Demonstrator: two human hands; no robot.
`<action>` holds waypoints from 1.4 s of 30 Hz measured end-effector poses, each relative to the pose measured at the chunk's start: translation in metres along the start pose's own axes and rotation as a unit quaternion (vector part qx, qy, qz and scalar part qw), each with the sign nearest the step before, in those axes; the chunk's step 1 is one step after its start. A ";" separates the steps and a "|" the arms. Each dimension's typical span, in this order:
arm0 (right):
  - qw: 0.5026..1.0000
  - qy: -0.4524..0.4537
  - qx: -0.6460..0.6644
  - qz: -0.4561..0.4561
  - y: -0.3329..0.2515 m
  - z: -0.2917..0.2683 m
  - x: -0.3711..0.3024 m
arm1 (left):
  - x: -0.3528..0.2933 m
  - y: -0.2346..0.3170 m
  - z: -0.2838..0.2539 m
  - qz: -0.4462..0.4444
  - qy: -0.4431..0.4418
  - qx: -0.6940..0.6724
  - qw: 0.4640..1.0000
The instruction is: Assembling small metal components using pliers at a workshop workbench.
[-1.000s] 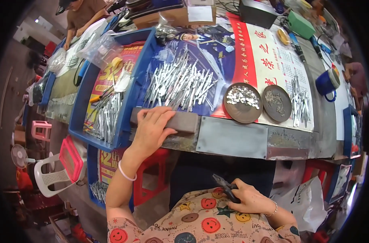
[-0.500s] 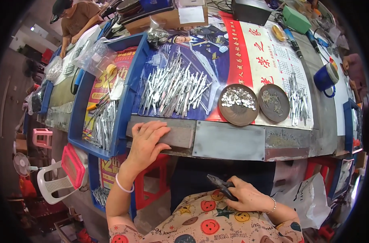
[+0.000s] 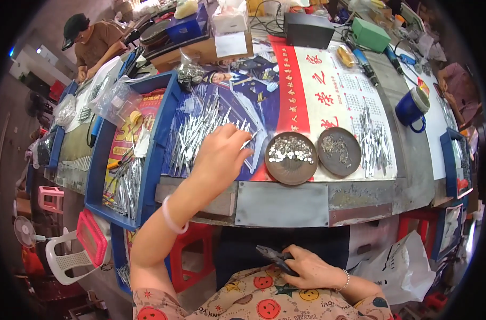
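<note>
My left hand (image 3: 220,159) is stretched over the right part of a loose pile of thin silvery metal strips (image 3: 192,140). Its fingers are bent downward near the strips, with the thumb apart from the index finger; nothing shows clearly held in it. Low in front of my body, my right hand (image 3: 310,268) is wrapped round a pair of dark-handled pliers (image 3: 275,257), jaws pointing up and left. Right of the pile stands a brown round dish with small shiny discs (image 3: 291,149). Beside it, a second brown dish holds thin small metal pieces (image 3: 339,152).
A blue tray (image 3: 156,144) with more strips stands left of the pile. More metal strips (image 3: 375,141) lie right of the dishes, near a blue mug (image 3: 412,106). A metal plate (image 3: 282,204) covers part of the bench edge. Another person (image 3: 99,45) sits at the far left.
My left hand has moved from the bench edge forward and right, over the strips. My right hand still grips the pliers in my lap. The whole view has shifted slightly.
</note>
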State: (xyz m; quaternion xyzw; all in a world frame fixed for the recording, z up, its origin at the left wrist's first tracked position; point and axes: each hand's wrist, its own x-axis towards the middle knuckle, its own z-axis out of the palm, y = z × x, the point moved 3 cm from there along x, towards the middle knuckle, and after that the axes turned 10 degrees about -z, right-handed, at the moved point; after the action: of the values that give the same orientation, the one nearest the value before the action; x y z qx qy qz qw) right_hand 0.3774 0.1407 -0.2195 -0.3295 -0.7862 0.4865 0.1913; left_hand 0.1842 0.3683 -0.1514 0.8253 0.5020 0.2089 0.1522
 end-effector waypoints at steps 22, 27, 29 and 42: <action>0.993 0.113 0.046 -0.003 -0.016 -0.027 0.020 | -0.084 -0.003 -0.014 -0.150 0.073 -0.518 0.839; 0.990 0.138 0.008 -0.010 -0.026 -0.037 0.041 | -0.114 -0.014 0.013 -0.152 0.075 -0.592 0.788; 0.990 0.132 -0.053 -0.023 -0.036 -0.046 0.053 | -0.117 -0.016 0.020 -0.122 0.075 -0.601 0.787; 0.916 0.141 -0.318 -0.200 -0.115 -0.104 0.113 | -0.124 -0.026 0.034 -0.006 0.113 -0.584 0.804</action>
State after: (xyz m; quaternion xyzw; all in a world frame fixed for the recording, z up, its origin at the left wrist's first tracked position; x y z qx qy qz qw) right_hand 0.3236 0.2512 -0.0726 -0.2742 -0.9139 0.1107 0.2781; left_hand 0.1310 0.2673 -0.2170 0.5483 0.3034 0.5534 0.5486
